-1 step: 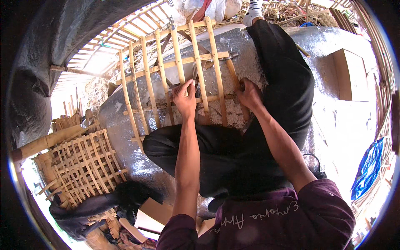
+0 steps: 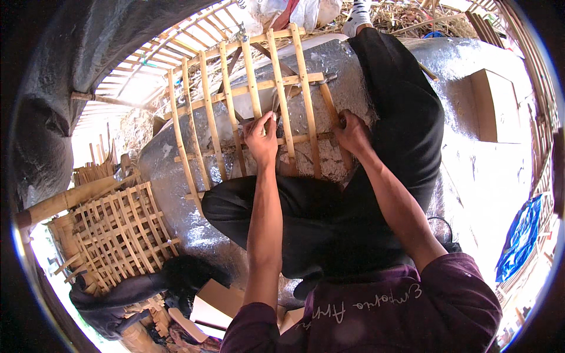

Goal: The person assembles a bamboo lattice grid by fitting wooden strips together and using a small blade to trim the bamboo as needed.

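A lattice of pale bamboo slats [image 2: 250, 70], long ones crossed by several others, leans over my folded leg. At its middle my left hand [image 2: 261, 139] is closed, thumb and fingers pinched around a long slat where it meets a crosspiece. A thin greyish sliver shows just above those fingertips; its kind is unclear. To the right, my right hand [image 2: 354, 134] is closed around a browner bamboo slat [image 2: 328, 101] at the lattice's right side. Its fingertips are partly hidden behind the hand.
My black-trousered legs [image 2: 406, 106] frame the work on a shiny silver sheet [image 2: 194, 229]. A woven bamboo panel [image 2: 120, 229] lies at the left, near an open cardboard box [image 2: 215, 306]. Another cardboard box [image 2: 494, 106] and a blue plastic sheet [image 2: 521, 238] are at the right.
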Available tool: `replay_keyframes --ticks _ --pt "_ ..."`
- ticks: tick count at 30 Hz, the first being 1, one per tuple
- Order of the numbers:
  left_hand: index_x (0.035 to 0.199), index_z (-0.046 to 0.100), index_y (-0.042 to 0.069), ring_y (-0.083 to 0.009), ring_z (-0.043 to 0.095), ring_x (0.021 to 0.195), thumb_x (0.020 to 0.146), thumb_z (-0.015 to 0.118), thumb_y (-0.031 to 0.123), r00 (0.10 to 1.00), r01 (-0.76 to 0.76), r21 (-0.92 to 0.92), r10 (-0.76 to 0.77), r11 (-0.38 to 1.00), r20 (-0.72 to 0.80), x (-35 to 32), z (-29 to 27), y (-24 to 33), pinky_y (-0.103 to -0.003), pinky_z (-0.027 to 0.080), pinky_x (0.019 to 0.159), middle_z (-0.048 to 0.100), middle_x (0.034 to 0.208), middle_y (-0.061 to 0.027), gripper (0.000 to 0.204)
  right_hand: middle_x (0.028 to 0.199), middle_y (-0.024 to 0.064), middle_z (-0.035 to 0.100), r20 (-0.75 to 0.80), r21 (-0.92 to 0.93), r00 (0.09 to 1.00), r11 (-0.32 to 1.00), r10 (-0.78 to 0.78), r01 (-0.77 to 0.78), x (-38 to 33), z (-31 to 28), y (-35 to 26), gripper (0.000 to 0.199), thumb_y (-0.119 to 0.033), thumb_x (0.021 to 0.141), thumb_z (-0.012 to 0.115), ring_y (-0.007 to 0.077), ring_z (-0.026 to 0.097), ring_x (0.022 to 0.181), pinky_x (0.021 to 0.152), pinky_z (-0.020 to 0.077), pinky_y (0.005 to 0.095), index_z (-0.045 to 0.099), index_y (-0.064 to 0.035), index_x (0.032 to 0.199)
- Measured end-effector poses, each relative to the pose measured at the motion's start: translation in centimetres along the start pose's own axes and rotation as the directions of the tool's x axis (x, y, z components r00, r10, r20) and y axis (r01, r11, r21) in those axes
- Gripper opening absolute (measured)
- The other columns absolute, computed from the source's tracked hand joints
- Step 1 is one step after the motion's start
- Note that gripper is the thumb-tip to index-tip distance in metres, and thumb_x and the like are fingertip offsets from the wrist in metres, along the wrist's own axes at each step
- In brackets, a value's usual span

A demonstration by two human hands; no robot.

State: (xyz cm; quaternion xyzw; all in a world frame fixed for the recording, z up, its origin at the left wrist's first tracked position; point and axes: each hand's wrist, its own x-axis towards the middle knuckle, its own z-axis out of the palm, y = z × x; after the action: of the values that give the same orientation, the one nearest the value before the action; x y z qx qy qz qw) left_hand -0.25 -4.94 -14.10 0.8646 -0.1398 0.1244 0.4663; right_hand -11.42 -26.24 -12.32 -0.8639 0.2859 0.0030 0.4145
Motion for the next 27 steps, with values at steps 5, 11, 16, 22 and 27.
replay_keyframes --ticks 5,11,16,22,27 --pt "0.092 0.071 0.008 -0.0186 0.061 0.082 0.079 0.072 0.008 0.998 -0.045 0.024 0.046 0.999 -0.041 -0.2 0.4 -0.7 -0.031 0.047 0.076 0.069 0.088 -0.0057 0.013 0.093 0.0206 0.064 0.010 0.005 1.000 1.000 0.022 -0.022 -0.1 -0.3 -0.5 0.029 -0.016 0.075 0.066 0.0363 0.063 0.088 0.074 0.0499 0.0428 0.059 -0.0001 0.098" --pt "0.088 0.072 0.016 -0.0223 0.057 0.082 0.075 0.074 0.013 0.991 -0.114 0.089 0.119 0.990 -0.056 0.0 0.2 -0.3 -0.036 0.042 0.080 0.070 0.086 -0.0004 0.013 0.094 0.0211 0.065 0.013 -0.048 1.000 0.999 -0.013 0.014 0.1 0.1 0.1 0.035 -0.016 0.074 0.066 0.0339 0.064 0.088 0.076 0.0500 0.0397 0.058 -0.0008 0.105" --pt "0.086 0.072 0.018 -0.0187 0.055 0.086 0.075 0.074 0.013 0.987 -0.146 0.159 0.155 0.976 -0.048 -0.1 0.0 0.8 -0.038 0.037 0.086 0.070 0.086 0.0046 0.012 0.096 0.0206 0.065 0.008 -0.019 1.000 1.000 0.023 -0.023 0.2 0.2 0.1 0.033 -0.020 0.074 0.068 0.0375 0.063 0.090 0.076 0.0502 0.0437 0.060 -0.0018 0.101" --pt "0.083 0.071 0.012 -0.0217 0.056 0.083 0.072 0.075 0.008 0.949 -0.295 0.302 0.316 0.907 -0.019 -0.1 -0.3 2.0 -0.035 0.043 0.080 0.071 0.086 0.0014 0.013 0.097 0.0201 0.065 0.020 -0.025 1.000 0.999 0.023 -0.023 0.4 0.5 0.6 0.035 -0.019 0.073 0.069 0.0367 0.063 0.090 0.077 0.0501 0.0434 0.060 -0.0014 0.102" --pt "0.082 0.069 0.013 -0.0189 0.057 0.088 0.075 0.073 0.010 0.960 -0.273 0.227 0.281 0.935 -0.004 -0.1 -0.2 1.1 -0.037 0.039 0.085 0.070 0.088 0.0039 0.009 0.095 0.0189 0.065 0.033 -0.001 0.999 1.000 0.026 -0.026 0.5 0.6 0.7 0.035 -0.019 0.073 0.070 0.0354 0.063 0.090 0.078 0.0499 0.0425 0.061 -0.0015 0.102"
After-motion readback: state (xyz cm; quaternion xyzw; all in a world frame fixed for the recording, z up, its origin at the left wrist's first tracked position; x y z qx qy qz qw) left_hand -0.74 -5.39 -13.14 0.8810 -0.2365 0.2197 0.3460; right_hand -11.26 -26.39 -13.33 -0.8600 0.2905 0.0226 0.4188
